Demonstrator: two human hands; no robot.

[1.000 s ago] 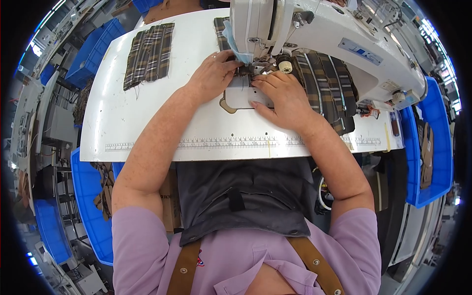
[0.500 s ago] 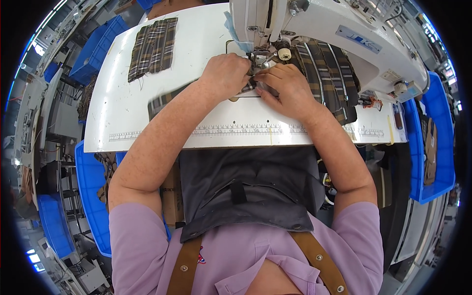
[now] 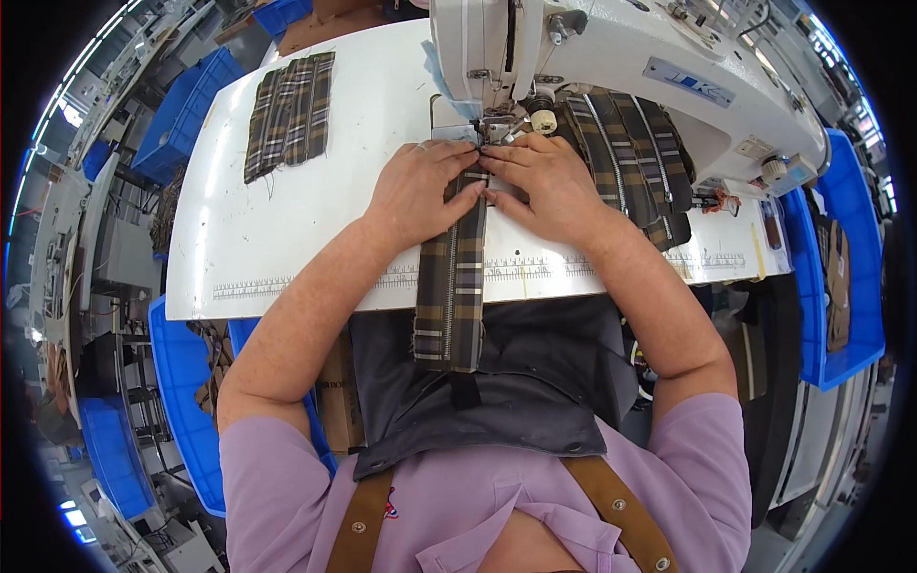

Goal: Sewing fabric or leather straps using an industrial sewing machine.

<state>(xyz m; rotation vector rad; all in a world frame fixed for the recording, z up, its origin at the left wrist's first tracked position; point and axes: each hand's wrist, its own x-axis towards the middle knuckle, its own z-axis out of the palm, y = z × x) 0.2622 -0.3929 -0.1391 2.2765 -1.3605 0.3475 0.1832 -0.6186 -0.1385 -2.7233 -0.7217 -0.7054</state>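
Observation:
A brown-and-black plaid fabric strip with a zipper [image 3: 449,296] runs from the needle area of the white sewing machine [image 3: 475,48] toward me. Its near end hangs past the table edge over my dark apron. My left hand [image 3: 420,189] is closed on the strip's left side, its thumb across the cloth just below the needle. On the opposite edge, my right hand [image 3: 546,187] pinches the cloth, fingertips close to the presser foot [image 3: 485,134]. The fingers of both hands meet there and hide the strip's far end.
Another plaid zipper piece [image 3: 289,116] lies at the table's far left. Several more zipper pieces [image 3: 626,158] are piled under the machine arm at right. A printed ruler [image 3: 535,271] follows the front edge. Blue bins stand left [image 3: 186,382] and right [image 3: 812,334].
The strip has swung from lying leftward under my left forearm to pointing at me over the table edge. Both hands have come slightly nearer, and my left hand has flattened over the cloth.

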